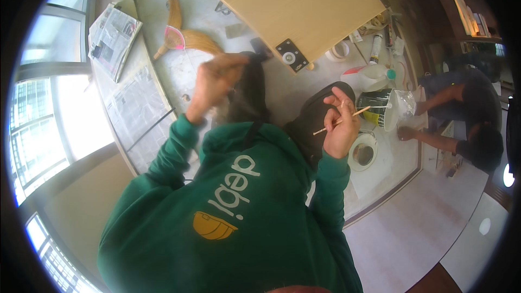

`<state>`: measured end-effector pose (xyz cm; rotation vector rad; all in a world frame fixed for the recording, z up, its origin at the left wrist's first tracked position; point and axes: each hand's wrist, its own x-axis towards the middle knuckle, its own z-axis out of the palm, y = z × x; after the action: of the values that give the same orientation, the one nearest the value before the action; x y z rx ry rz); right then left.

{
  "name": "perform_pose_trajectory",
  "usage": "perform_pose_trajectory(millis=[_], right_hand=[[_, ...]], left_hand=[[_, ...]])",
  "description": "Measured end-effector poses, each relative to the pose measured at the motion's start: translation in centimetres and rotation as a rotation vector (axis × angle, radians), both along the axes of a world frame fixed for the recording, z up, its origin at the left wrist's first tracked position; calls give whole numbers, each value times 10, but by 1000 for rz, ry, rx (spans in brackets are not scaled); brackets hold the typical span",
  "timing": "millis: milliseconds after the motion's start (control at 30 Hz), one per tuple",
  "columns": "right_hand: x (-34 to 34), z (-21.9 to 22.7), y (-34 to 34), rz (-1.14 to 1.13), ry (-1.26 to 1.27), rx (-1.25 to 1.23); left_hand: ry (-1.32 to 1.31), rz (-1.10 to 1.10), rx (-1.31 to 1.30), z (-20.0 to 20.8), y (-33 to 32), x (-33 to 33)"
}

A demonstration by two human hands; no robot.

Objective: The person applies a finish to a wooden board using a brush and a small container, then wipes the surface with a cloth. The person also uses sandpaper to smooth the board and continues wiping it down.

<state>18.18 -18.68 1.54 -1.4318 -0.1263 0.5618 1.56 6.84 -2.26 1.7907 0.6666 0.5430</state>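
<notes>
My right hand (341, 127) is closed around a thin wooden stick (320, 131), with its index finger stretched out. The stick slants up to the right, toward a tilted dark paint bucket (374, 101) that has clear plastic at its mouth. My left hand (217, 82) is raised over my dark-trousered leg. Its fingers look bent but are smeared by motion, so I cannot tell if anything is in them. Below the bucket and close to my right hand stands a round white container (362, 151) with a dark middle.
A light wood panel (309, 5) with a corner plate (292, 56) lies ahead. Right of it are a white jug (369, 77) and a tape roll (339, 51). A straw broom (198, 42) and newspapers (138, 100) lie left. Another person (469, 106) reaches in from the right.
</notes>
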Motion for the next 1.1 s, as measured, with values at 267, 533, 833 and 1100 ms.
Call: perform_pose_trajectory(millis=[267,533,833,1100], right_hand=[[54,-61,25,51,114,-170],[113,-95,82,20,162,-273],[147,-71,97,30,68,-372],[160,-69,116,-22,51,-383]], left_hand=[[246,144,-82,7,166,28],[446,-134,1069,-61,368,60],[585,-141,315,-17,313,116],[452,-197,426,-55,338,105]])
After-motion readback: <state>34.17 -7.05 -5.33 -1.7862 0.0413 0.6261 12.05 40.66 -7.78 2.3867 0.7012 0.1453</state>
